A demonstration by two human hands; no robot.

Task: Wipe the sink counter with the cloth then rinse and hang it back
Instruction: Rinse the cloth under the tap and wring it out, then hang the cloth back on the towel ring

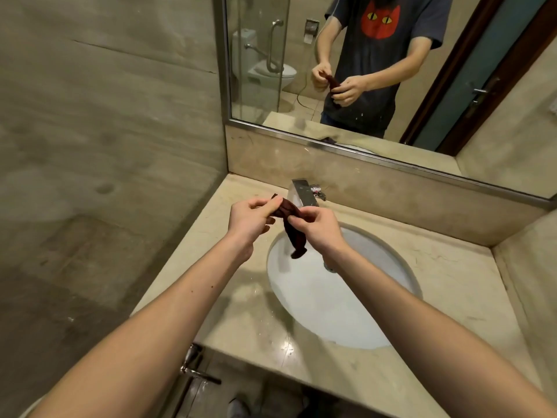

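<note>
The cloth (295, 239) is dark, rolled into a rope, and hangs above the left edge of the sink basin (346, 297), just in front of the faucet (301, 193). The left hand (251, 217) pinches its upper end; the right hand (319, 227) grips its middle. This hold probably serves wringing — drips fall into the basin, not onto the counter (241, 321). No writing is legible — only a cat graphic on the shirt (379, 49) in the mirror (259, 55).

Dark maroon cloth (294, 236), twisted into a rope, tail hanging above white basin (331, 300) in glossy beige sink counter (250, 324)
</note>
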